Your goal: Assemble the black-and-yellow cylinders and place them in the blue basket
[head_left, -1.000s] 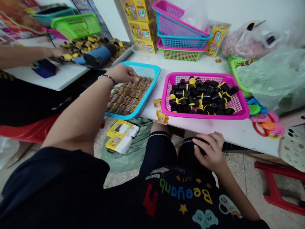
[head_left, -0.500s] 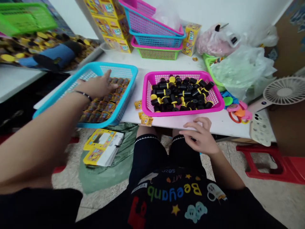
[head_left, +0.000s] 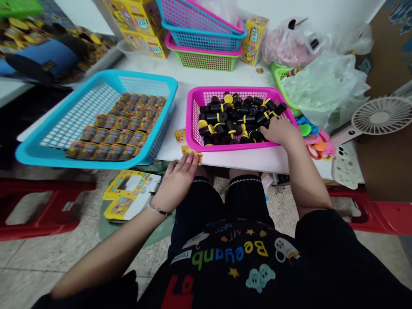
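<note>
My left hand reaches to the table's front edge, its fingertips on a small yellow flat box lying there; the fingers are held together and slightly curled. A second small yellow box lies just beyond. My right hand is inside the pink basket, among several black and yellow cylinders; its fingers are hidden among them. The blue basket at left holds rows of small packed boxes.
Stacked pink, blue and green baskets and yellow cartons stand at the back. Plastic bags, a small fan and coloured toy parts lie at right. Flat yellow cartons lie on the floor, red stools either side.
My left hand has come back from the blue basket to the table's front edge. My right hand has gone up from my lap into the pink basket. The view has swung right and down.
</note>
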The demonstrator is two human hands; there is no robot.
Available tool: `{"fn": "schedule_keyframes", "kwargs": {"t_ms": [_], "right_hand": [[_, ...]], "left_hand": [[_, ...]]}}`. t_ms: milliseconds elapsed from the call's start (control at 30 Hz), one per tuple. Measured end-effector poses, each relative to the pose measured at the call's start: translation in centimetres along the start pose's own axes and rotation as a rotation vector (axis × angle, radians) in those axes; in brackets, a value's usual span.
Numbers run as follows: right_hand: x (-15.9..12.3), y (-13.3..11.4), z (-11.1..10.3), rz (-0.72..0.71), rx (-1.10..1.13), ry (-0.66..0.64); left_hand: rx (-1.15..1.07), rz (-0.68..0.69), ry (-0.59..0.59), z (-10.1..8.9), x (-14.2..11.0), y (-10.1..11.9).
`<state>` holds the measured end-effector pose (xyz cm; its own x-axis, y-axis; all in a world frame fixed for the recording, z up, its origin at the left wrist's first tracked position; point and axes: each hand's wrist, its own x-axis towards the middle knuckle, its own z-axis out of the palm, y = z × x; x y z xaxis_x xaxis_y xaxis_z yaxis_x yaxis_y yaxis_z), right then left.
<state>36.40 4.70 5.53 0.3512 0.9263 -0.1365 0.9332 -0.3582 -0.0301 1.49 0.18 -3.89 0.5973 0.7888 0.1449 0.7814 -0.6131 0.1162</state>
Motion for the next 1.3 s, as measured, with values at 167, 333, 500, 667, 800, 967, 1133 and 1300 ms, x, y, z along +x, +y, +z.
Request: {"fn": "schedule_keyframes", "kwargs": {"t_ms": [167, 333, 500, 667, 800, 967, 1133, 1300], "right_hand": [[0.3, 0.1, 0.3, -0.04, 0.004, -0.019], [0.0, 2.1, 0.5, -0.124, 0.26, 0.078], [-3.0, 3.1, 1.9, -0.318, 0.674, 0.417], [-8.4, 0.6, 4.4, -0.474, 0.958, 0.605], [-11.7, -2.8, 6.2, -0.548, 1.104, 0.476], [-12.9, -4.5, 8.1, -0.583, 1.259, 0.221], [-13.2, -4.5, 8.4, -0.47, 1.382, 0.245], [-13.8, -4.9, 7.5, -0.399, 1.489, 0.111]], "left_hand": [[-0.008, 0.046, -0.018, 0.3, 0.3, -1.0], [-0.064, 0.112, 0.049, -0.3, 0.2, -2.5], [-0.188, -0.018, 0.259, -0.8, -0.2, -2.4], [-0.726, -0.244, 0.649, -1.1, 0.1, 1.5], [-1.049, -0.223, 0.621, -0.6, 0.8, 5.3], [-1.199, -0.268, 0.44, 0.3, 1.0, 7.5], [-1.112, -0.147, 0.311, 0.4, 0.4, 7.5], [-0.997, 0.007, 0.319, 0.2, -0.2, 6.8]]}}
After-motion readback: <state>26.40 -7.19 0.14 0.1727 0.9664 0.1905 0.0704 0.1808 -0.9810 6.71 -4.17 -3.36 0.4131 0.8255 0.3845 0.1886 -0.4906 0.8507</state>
